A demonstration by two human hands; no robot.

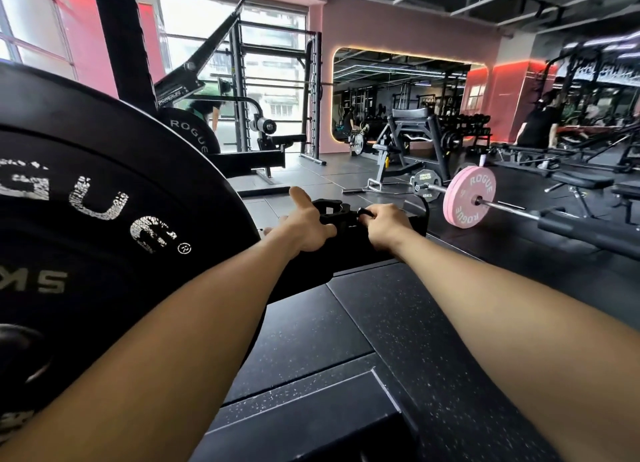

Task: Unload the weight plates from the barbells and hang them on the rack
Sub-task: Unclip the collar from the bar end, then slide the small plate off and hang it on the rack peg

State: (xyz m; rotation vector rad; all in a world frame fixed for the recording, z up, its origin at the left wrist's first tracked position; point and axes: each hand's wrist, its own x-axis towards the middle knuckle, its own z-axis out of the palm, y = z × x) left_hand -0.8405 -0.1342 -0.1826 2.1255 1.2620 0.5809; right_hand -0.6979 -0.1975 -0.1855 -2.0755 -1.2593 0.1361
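A big black Rogue weight plate (104, 198) fills the left of the head view, very close to me. Just beyond it sits a black barbell collar clamp (332, 210). My left hand (304, 224) grips the clamp's left side with the thumb raised. My right hand (384, 226) pinches the clamp's small lever (365, 212). The bar under the clamp is hidden by my hands. A second barbell (509, 207) lies on the floor at the right with pink Rogue plates (469, 196) and a black 10 kg plate (425, 183).
Another black Rogue plate (194, 132) hangs on a machine behind the near plate. A squat rack (311, 97) stands by the window. Benches (581, 182) and a preacher curl bench (412, 139) stand at the right, and a seated person (538, 125) beyond them. Black rubber floor (346, 340) lies under my arms.
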